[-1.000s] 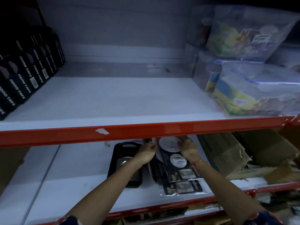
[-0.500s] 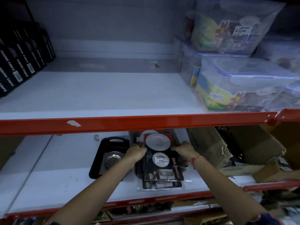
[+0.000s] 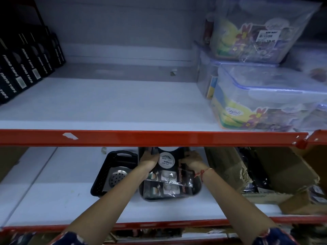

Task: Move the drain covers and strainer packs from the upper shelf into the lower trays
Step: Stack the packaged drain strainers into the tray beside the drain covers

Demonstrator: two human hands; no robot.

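Now both hands (image 3: 149, 159) (image 3: 192, 160) clasp strainer packs (image 3: 167, 181), pushed deeper into right tray (image 3: 199, 187).

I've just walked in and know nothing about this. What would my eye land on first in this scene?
Probably the bright red shelf beam running straight across the middle. Just under it, the left hand and right hand hold the sides of a bundle of strainer packs over a black tray on the lower shelf; a second black tray to its left holds a round metal drain cover. Flower-printed clear plastic containers are stacked at the upper right.
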